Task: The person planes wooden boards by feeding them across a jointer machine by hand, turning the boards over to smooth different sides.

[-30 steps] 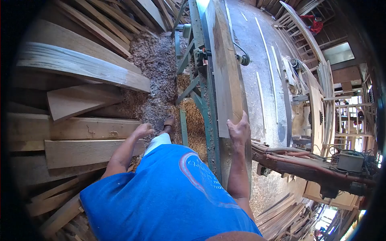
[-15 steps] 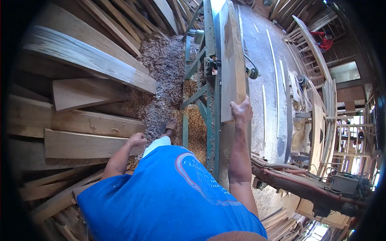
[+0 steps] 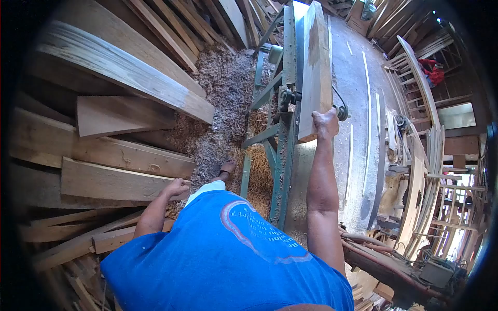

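My right hand [image 3: 326,123] grips the near end of a long, thick wooden plank [image 3: 315,67], with the arm stretched forward. The plank lies lengthwise along a green-framed woodworking machine [image 3: 284,155], its far end reaching the top of the view. Just beyond the hand, a small dark round fitting [image 3: 342,111] sits beside the plank. My left hand [image 3: 177,187] hangs low at the left with its fingers curled closed. It is nearest to a stacked board [image 3: 114,179], and nothing shows in it.
Stacked boards [image 3: 129,72] fill the left side. Wood shavings [image 3: 228,93] cover the floor around my foot [image 3: 227,167]. At the right are a machine with hoses [image 3: 389,259], a dark toothed blade [image 3: 404,198] and leaning timber [image 3: 420,83]. A person in red [image 3: 432,72] is farther back.
My right hand has moved forward with the plank, which has slid farther along the machine. My left hand stays low and closed. The whole view has shifted slightly.
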`<action>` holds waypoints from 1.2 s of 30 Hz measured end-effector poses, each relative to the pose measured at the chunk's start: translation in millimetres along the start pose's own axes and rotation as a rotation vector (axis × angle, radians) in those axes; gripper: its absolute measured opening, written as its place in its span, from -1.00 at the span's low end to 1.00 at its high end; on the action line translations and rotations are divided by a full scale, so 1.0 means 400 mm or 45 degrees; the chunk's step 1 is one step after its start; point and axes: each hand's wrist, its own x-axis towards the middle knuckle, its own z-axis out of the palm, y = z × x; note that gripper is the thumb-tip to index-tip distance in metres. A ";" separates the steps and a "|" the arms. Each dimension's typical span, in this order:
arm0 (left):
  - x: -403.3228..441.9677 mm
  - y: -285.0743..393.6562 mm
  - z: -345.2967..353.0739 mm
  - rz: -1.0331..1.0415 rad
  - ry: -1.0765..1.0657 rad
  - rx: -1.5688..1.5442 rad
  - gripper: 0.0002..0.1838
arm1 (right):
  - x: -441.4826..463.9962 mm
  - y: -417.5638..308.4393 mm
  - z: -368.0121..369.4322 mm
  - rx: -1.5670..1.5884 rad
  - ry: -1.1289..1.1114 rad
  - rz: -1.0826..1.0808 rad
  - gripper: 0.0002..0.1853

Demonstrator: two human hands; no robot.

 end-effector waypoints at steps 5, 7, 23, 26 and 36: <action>0.040 -0.072 0.003 -0.093 -0.031 0.006 -0.47 | 0.049 -0.046 -0.006 -0.013 -0.034 0.012 -0.36; 0.052 -0.054 -0.012 -0.083 -0.027 0.010 -0.47 | 0.073 -0.055 0.004 -0.004 -0.020 -0.001 -0.35; 0.145 0.191 -0.078 0.081 -0.017 -0.015 -0.44 | 0.265 -0.155 0.053 -0.046 0.000 -0.007 -0.40; 0.153 0.122 -0.058 0.011 -0.020 -0.038 -0.45 | 0.296 -0.179 0.054 -0.039 -0.002 0.001 -0.41; 0.180 0.059 -0.087 -0.033 0.050 -0.252 -0.47 | 0.469 -0.234 0.110 0.013 -0.085 -0.001 -0.37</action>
